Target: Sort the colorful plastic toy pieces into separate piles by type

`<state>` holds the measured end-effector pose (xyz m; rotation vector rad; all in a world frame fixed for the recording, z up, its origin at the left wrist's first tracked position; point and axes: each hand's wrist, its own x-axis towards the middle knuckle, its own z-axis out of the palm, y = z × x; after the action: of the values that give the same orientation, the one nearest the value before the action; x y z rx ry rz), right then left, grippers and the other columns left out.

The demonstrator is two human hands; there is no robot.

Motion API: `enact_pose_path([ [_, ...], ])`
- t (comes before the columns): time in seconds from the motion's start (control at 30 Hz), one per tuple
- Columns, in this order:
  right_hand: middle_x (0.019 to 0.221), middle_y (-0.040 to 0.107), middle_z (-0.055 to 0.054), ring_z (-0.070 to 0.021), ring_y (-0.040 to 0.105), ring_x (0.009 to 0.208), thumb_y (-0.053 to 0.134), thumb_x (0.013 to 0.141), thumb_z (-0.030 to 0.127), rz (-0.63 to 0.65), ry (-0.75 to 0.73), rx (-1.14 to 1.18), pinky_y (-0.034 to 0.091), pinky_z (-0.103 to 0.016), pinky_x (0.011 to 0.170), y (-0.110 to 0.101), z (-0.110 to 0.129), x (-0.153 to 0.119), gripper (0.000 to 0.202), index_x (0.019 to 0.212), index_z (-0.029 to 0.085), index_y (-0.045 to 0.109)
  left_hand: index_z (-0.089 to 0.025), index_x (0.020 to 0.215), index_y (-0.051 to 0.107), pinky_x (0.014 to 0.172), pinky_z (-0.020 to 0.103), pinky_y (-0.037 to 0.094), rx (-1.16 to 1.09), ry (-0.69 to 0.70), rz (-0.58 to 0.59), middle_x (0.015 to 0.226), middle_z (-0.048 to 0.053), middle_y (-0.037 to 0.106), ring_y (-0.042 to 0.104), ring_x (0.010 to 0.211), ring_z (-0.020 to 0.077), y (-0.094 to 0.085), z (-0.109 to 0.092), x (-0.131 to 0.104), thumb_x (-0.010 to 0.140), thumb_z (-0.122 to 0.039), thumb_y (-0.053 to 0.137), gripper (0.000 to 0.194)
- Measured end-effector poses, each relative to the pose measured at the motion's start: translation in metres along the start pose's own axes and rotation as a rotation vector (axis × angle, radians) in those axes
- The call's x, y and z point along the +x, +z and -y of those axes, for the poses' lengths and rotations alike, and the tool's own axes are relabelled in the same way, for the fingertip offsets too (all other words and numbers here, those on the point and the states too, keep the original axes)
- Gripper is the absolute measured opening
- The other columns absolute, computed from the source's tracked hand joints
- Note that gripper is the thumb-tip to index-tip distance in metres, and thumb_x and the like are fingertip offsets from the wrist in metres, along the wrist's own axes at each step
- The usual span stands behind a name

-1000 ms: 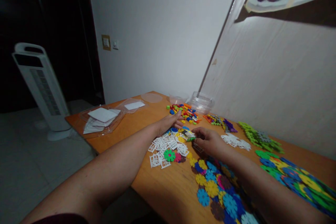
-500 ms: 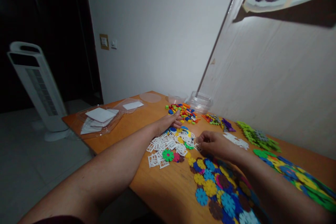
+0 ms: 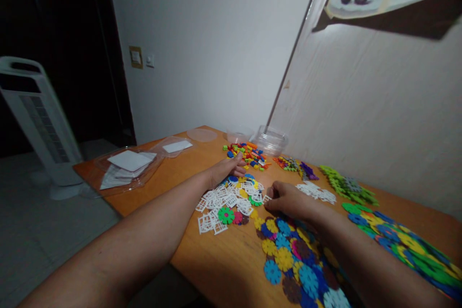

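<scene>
My left hand [image 3: 226, 171] rests at the far edge of a pile of white lattice window pieces [image 3: 220, 197], thumb apart from the loosely bent fingers, with nothing seen in it. Just beyond it is a heap of small coloured building bricks [image 3: 252, 156]. My right hand [image 3: 285, 197] is closed at the right side of the white pile, fingertips pinching a white window piece [image 3: 266, 199]. Mixed among the white pieces are notched discs, such as a green disc [image 3: 226, 215]. Below my right hand and forearm spreads a heap of coloured notched discs [image 3: 285, 257], partly covered.
Behind my right hand lies a smaller white group [image 3: 316, 192]. Green pieces [image 3: 337, 183] and more coloured pieces [image 3: 404, 238] lie rightward. Clear containers [image 3: 270, 140] stand by the wall. A plastic tray with white cards [image 3: 132, 160] sits at the table's left.
The whole view has shifted slightly, so things appear further left. My right hand has opened a small distance from the smaller white group behind it; my left hand keeps its place.
</scene>
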<state>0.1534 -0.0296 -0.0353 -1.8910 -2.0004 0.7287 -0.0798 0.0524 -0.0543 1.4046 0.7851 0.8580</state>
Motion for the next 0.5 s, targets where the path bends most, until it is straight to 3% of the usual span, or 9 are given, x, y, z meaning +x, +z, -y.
enact_pose_path([
  [0.17,0.060,0.059,0.003,-0.0115,0.052,0.053,0.066,0.065,0.022,-0.129,0.004,0.213,0.036,-0.021,0.046,-0.001,-0.012,0.004,0.018,0.077,0.022,0.052,-0.011,0.127,0.062,0.097,0.036,0.046,0.017,-0.014,-0.006,0.114,0.017,0.070,0.065,0.109,0.0276,-0.001,0.001,0.001,0.078,-0.085,0.043,0.091],
  [0.4,0.056,0.057,0.000,-0.0118,0.048,0.048,0.063,0.068,0.032,-0.380,0.152,0.283,0.036,-0.023,0.046,-0.050,-0.067,0.013,0.014,0.067,0.020,0.057,-0.011,0.127,0.062,0.097,0.036,0.047,0.030,-0.008,-0.010,0.114,0.018,0.070,0.066,0.108,0.0278,0.001,-0.002,0.000,0.077,-0.085,0.043,0.092],
  [0.5,0.057,0.058,0.000,-0.0136,0.050,0.049,0.063,0.067,0.035,-0.477,0.214,0.262,0.037,-0.026,0.047,-0.061,-0.087,0.014,0.015,0.069,0.021,0.058,-0.010,0.127,0.062,0.098,0.036,0.046,0.040,-0.010,-0.014,0.113,0.018,0.071,0.066,0.107,0.0281,0.001,-0.004,-0.001,0.077,-0.085,0.043,0.092],
])
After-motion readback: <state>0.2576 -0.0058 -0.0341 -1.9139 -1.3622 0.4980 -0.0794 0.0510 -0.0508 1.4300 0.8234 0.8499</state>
